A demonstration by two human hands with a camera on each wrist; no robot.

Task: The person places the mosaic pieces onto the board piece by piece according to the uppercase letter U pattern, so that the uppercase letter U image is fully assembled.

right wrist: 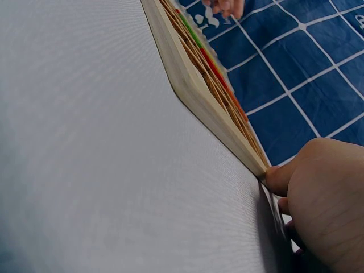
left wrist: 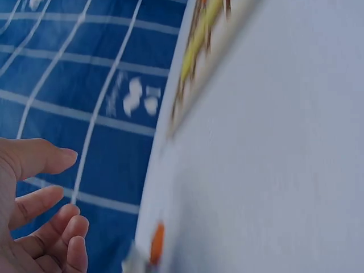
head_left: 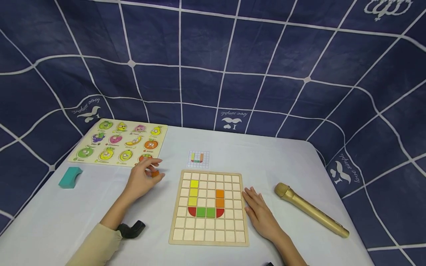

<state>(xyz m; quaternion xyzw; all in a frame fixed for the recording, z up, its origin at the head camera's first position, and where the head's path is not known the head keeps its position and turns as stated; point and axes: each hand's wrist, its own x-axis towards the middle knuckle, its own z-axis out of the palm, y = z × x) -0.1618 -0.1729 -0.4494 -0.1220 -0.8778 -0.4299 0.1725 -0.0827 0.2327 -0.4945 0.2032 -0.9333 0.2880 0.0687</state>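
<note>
My left hand [head_left: 142, 179] hovers left of a wooden grid board [head_left: 209, 242], its fingers and thumb apart. An orange piece [head_left: 155, 173] shows between its fingers in the head view; in the left wrist view the orange piece [left wrist: 157, 243] stands apart from the hand [left wrist: 42, 210]. On the board, yellow tiles [head_left: 193, 192], red rounded corners [head_left: 192, 211], green tiles [head_left: 200, 212] and orange tiles [head_left: 220, 203] form a U. My right hand [head_left: 263, 218] rests along the board's right edge, and in the right wrist view its fingertip touches the board's side [right wrist: 187, 91].
A small card [head_left: 198, 159] with a U pattern lies behind the board. At back left is a fruit puzzle board [head_left: 96, 149], with a teal arched block [head_left: 70, 177] before it. A gold microphone [head_left: 311, 210] lies right; a black curved object [head_left: 132, 229] sits near my left sleeve.
</note>
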